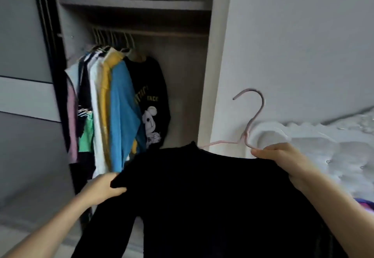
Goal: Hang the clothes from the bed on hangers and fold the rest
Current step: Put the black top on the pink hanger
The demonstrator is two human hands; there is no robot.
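Observation:
A black long-sleeved top [202,197] hangs in front of me, spread between both hands. My left hand [103,189] grips its left shoulder near the sleeve. My right hand [283,158] holds the right shoulder together with a pink wire hanger [251,122]. The hanger's hook points up and its left arm sticks out beside the collar, outside the top. The bed [334,152] with a white quilted cover lies to the right.
An open wardrobe [214,55] stands ahead with a rail [162,33]. Several garments [119,108] hang on the rail's left part, the rightmost a dark printed sweatshirt [151,100]. A sliding door [24,96] is at the left. Purple cloth [366,205] shows at the right edge.

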